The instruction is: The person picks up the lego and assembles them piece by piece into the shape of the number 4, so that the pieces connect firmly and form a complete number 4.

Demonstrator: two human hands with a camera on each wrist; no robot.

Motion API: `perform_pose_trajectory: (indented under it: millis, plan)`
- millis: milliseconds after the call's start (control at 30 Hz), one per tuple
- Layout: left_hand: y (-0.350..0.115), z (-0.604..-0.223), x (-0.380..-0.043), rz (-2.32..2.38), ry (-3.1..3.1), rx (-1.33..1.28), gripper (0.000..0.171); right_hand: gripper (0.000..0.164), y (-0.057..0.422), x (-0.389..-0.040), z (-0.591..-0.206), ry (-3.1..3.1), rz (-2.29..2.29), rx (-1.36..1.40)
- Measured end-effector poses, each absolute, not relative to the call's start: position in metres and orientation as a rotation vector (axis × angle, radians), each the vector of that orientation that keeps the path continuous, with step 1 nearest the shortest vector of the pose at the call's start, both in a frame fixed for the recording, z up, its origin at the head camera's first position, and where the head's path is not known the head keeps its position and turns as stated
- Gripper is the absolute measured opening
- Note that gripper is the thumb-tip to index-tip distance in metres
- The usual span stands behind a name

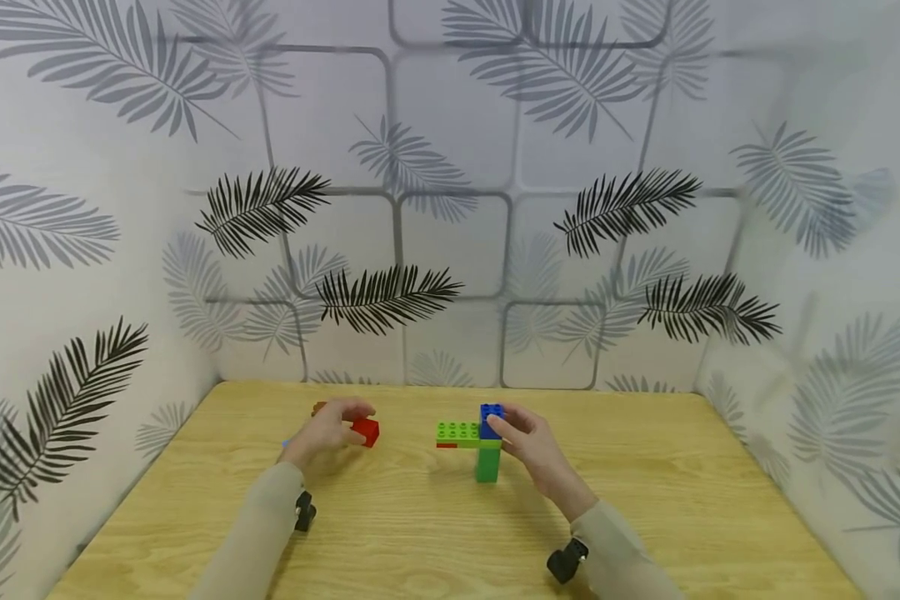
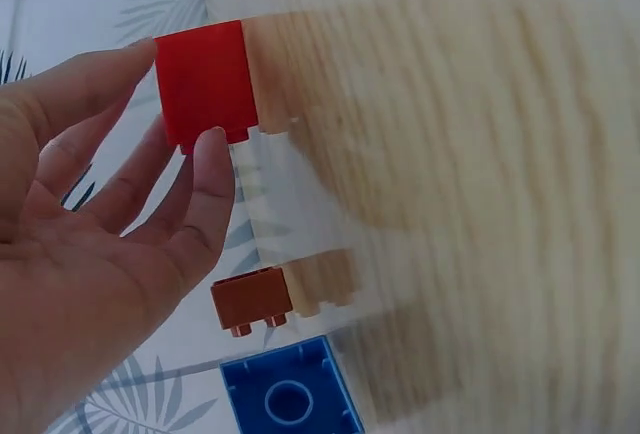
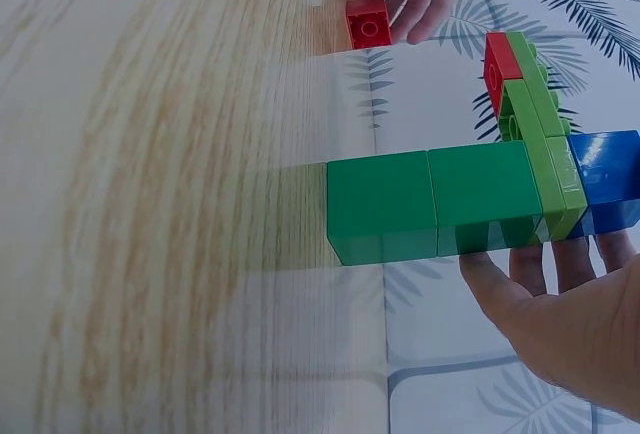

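My left hand (image 1: 324, 432) pinches a red brick (image 2: 207, 79) between thumb and fingers; in the left wrist view it touches the tabletop, lying on its side. Further right, my right hand (image 1: 537, 457) grips the upper part of a brick build, thumb on the near side of its blue top brick (image 1: 489, 425). Two dark green bricks (image 3: 432, 204) form its upright column, standing on the table. Light green bricks (image 1: 457, 432) reach leftward from the column's top like an arm, with a red piece (image 3: 503, 66) under the far end.
Beside my left hand a brown brick (image 2: 252, 297) and a loose blue brick (image 2: 290, 394), hollow underside showing, lie on the wooden table (image 1: 390, 533). A leaf-patterned cloth (image 1: 450, 250) rises behind the table and along both sides.
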State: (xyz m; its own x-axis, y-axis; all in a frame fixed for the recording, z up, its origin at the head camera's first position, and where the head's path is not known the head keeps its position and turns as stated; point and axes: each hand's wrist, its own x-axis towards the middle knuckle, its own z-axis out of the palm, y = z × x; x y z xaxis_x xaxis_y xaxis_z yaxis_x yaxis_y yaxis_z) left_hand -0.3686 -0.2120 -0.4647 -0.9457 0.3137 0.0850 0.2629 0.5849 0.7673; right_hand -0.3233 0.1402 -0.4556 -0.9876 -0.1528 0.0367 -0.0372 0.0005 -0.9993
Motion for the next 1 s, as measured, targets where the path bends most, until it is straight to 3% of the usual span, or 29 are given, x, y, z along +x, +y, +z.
perform_pose_trajectory:
  millis: [500, 1000]
  plan:
    - [-0.207, -0.468, -0.375, 1.234, 2.719, 0.376, 0.039, 0.052, 0.14, -0.324, -0.454, 2.159, -2.152, -0.189]
    - [-0.194, -0.461, -0.371, 1.66, 2.617, 0.321, 0.036, 0.06, 0.142, -0.325, -0.458, 2.137, -2.145, -0.226]
